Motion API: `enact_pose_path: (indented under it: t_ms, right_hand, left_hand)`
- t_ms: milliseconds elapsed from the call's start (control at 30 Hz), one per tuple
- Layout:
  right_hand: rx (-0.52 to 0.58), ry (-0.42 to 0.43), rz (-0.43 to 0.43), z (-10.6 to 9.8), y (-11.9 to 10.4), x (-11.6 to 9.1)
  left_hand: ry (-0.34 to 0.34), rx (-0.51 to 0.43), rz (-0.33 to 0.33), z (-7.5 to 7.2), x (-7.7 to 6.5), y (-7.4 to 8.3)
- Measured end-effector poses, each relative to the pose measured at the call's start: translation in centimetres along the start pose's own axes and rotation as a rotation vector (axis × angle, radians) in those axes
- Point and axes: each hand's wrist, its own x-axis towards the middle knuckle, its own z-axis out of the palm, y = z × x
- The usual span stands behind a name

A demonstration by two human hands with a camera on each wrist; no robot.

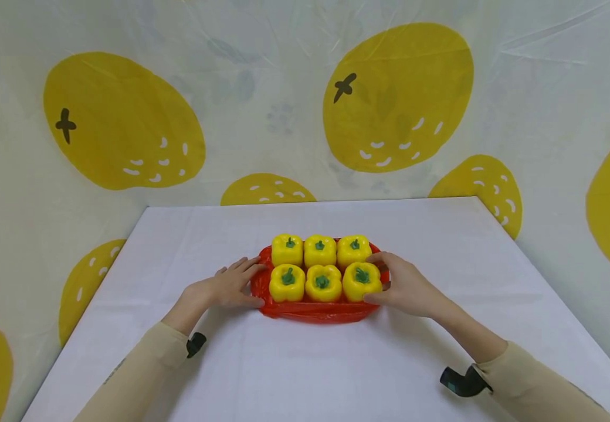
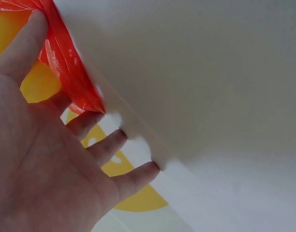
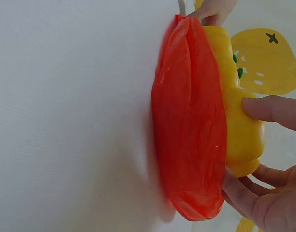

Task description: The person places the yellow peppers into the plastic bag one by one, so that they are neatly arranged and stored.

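Observation:
Two rows of three yellow bell peppers (image 1: 323, 283) with green stems stand upright on a red plastic bag (image 1: 312, 315) in the head view. My right hand (image 1: 409, 287) holds the front right yellow bell pepper (image 1: 363, 287), thumb on its near side and fingers around its right and far sides. That pepper (image 3: 244, 135) shows above the bag's edge in the right wrist view. At the left end, my left hand (image 1: 231, 286) touches the bag with spread fingers. In the left wrist view its thumb lies against the red plastic (image 2: 61, 53), the other fingers reaching past it.
A white cloth covers the table (image 1: 305, 369), whose far edge runs behind the peppers. Beyond it hangs a pale curtain (image 1: 263, 105) printed with large yellow fruit. A dark device (image 1: 463, 382) sits at the right wrist, another (image 1: 196, 344) at the left.

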Motion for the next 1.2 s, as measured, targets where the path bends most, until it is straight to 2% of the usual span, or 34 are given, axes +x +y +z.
enact_pose_path:
  t_ms: [400, 600, 900, 1000, 1200]
  right_hand:
    - [-0.006, 0.011, 0.028, 0.6, 0.6, 0.2]
    - [-0.023, 0.015, 0.003, 0.8, 0.7, 0.2]
    - [0.019, 0.03, 0.021, 0.1, 0.3, -0.3]
    - [0.04, 0.039, 0.026, -0.5, 0.4, -0.4]
    - [0.018, 0.076, 0.039, -2.2, 1.0, -0.2]
  left_hand:
    - [0.003, -0.001, -0.007, 0.0, 0.0, 0.1]
    - [0.008, -0.012, -0.008, 0.0, 0.0, 0.1]
    - [0.007, -0.04, -0.004, -0.1, -0.2, 0.1]
    - [0.007, -0.064, 0.012, -0.2, -0.2, 0.1]
    - [0.017, -0.198, 0.033, -1.2, -0.5, -0.3]
